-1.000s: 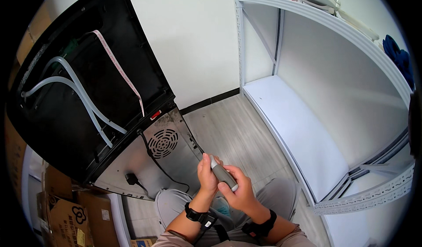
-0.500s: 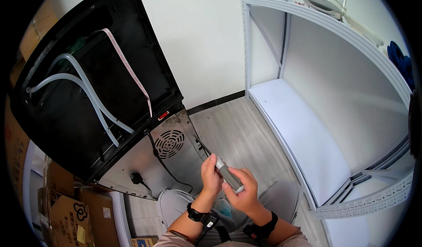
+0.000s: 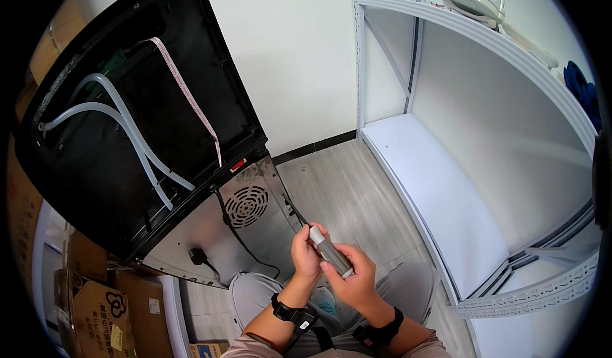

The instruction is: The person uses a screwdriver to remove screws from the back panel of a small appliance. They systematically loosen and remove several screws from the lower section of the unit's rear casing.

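Note:
Both hands are in front of my chest, above my knees, closed on a screwdriver (image 3: 333,257) with a grey handle and light-coloured ends. My left hand (image 3: 307,256) wraps the handle from the left, near its front end. From the right, the thumb and fingers of my right hand (image 3: 352,275) grip its rear part. The thin dark shaft slants up and left toward the edge of the metal back panel (image 3: 204,221) of a tall appliance. I cannot tell whether its tip touches the panel.
Grey hoses (image 3: 131,125) and a pink-white ribbon cable (image 3: 185,96) run across the black upper housing (image 3: 191,58). A black power cord (image 3: 239,240) hangs on the panel. Cardboard boxes (image 3: 99,320) stand at left; a white metal shelf (image 3: 440,192) is at right.
The fingers of my left hand have shifted around the front of the handle, and more of the shaft shows. My right hand has moved very slightly; the appliance stays in place.

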### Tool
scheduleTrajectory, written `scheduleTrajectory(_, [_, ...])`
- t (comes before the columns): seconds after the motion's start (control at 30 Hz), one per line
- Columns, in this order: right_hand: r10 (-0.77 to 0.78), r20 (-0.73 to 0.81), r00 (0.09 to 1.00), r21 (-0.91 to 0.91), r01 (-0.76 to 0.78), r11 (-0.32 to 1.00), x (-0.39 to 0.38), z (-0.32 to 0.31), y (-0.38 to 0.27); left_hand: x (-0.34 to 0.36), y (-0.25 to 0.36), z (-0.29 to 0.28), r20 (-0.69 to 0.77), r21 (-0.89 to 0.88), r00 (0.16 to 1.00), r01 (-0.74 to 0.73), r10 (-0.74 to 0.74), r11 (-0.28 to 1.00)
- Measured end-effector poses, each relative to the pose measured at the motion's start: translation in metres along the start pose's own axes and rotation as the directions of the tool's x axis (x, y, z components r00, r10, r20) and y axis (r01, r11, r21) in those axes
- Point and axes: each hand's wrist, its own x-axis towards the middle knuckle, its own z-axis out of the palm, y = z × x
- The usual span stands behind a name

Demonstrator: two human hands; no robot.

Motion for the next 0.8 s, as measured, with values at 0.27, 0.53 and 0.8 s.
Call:
scheduleTrajectory(0.27, [-0.142,-0.069,0.987,-0.105,0.134,0.985,0.005,-0.006,-0.001,-0.004,0.004,0.009,0.017,0.14,0.999,-0.049,0.047,0.989])
scheduleTrajectory(0.53, [-0.149,-0.071,0.986,-0.093,0.142,0.985,0.005,-0.005,-0.002,-0.005,0.001,0.007,-0.021,0.154,0.997,-0.065,0.069,0.986])
scheduleTrajectory(0.8, [-0.14,-0.062,0.988,-0.088,0.134,0.987,0.005,-0.003,-0.001,-0.004,0.001,0.004,-0.004,0.151,0.998,-0.054,0.055,0.987])
